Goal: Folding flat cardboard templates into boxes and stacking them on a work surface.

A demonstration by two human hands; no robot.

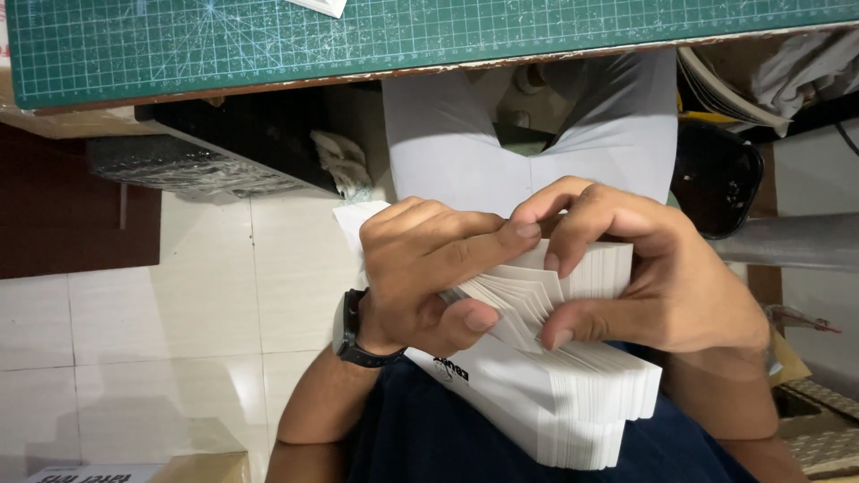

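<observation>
A thick stack of white paper envelopes rests on my lap, which is covered in dark blue cloth. My left hand, with a black watch on its wrist, grips the stack's upper end from the left. My right hand grips the same end from the right, its fingers curled over the top. Between the two thumbs the envelope edges fan apart. One open envelope with a V-shaped flap stands up behind the hands.
A green gridded cutting mat lies on a table edge at the top. Under it are a dark shelf and a black object at the right. White floor tiles fill the left. A cardboard box sits bottom left.
</observation>
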